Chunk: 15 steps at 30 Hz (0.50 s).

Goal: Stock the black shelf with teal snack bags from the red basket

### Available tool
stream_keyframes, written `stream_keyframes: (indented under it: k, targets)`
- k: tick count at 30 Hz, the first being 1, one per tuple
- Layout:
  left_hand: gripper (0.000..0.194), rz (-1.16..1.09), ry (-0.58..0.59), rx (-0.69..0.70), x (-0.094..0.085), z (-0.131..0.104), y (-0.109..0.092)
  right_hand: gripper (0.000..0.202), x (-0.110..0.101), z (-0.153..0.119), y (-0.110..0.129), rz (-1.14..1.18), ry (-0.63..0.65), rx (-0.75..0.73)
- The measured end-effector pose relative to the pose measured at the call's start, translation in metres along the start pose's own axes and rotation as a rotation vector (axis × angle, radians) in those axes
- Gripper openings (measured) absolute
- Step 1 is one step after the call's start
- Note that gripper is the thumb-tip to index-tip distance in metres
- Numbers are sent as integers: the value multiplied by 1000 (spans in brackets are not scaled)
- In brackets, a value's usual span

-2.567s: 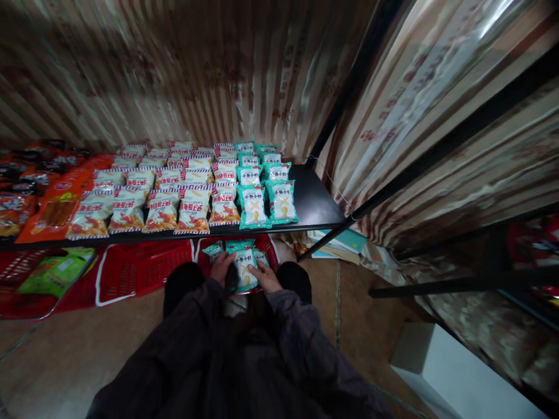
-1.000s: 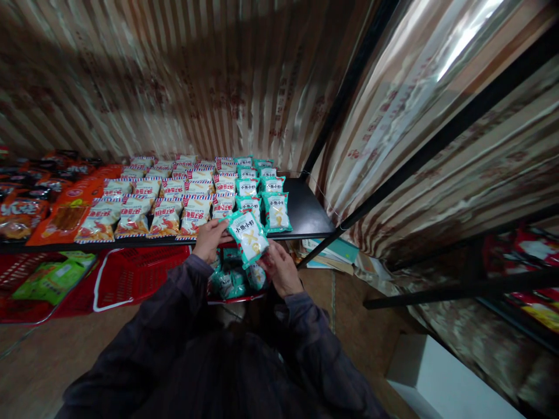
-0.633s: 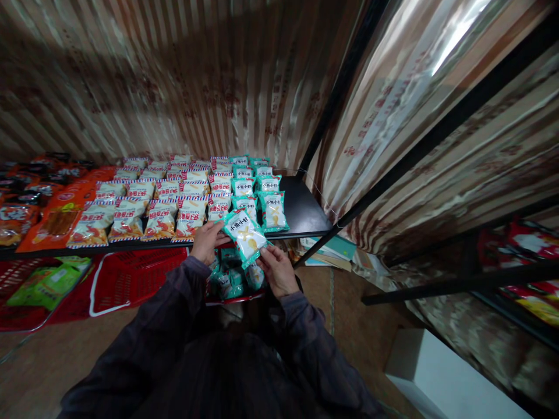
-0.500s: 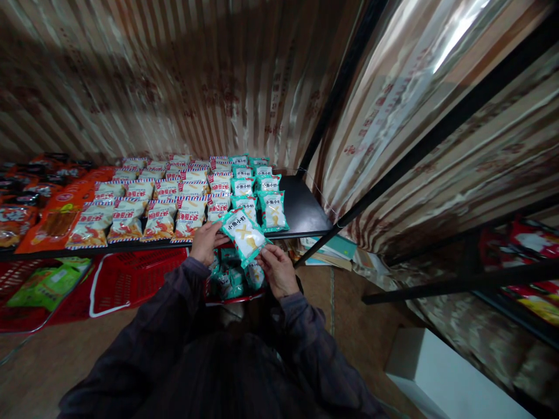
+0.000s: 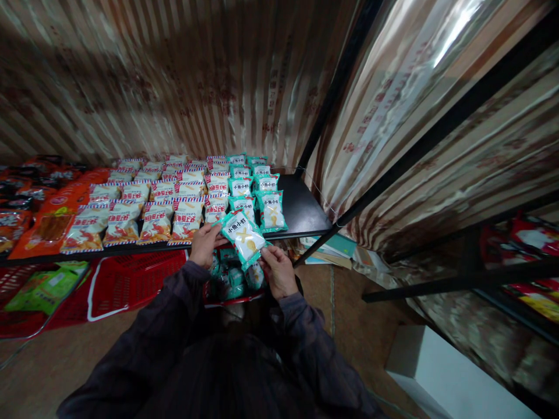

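While the left hand (image 5: 204, 244) pinches the teal snack packet (image 5: 243, 238) at its 9 o'clock edge, the right hand (image 5: 279, 272) pinches its 5 o'clock corner; both grips are closed on it, just before the black shelf (image 5: 305, 209), above a red basket (image 5: 131, 279).

A single head-worn camera looks forward and steeply down from close above the person's own arms, facing the black shelf (image 5: 305, 212) and striped curtain (image 5: 174, 75), with edges that seem stretched by a wide lens.
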<state>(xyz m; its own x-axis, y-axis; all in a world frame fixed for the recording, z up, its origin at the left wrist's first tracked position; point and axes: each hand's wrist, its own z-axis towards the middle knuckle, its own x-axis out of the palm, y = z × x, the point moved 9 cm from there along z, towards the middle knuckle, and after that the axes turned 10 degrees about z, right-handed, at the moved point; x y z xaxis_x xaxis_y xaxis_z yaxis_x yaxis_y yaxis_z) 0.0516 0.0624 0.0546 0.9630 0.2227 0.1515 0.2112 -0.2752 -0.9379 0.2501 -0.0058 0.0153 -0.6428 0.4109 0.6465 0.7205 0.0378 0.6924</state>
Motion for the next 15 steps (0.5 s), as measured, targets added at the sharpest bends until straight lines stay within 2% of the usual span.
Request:
stream_keyframes:
  k: [9, 15]
  targets:
    - [15, -28, -76, -1, -5, 4, 2, 34, 1, -2, 11, -26, 11, -187]
    - [22, -29, -71, 49, -1, 2, -10, 36, 9, -6, 10, -13, 29, -112]
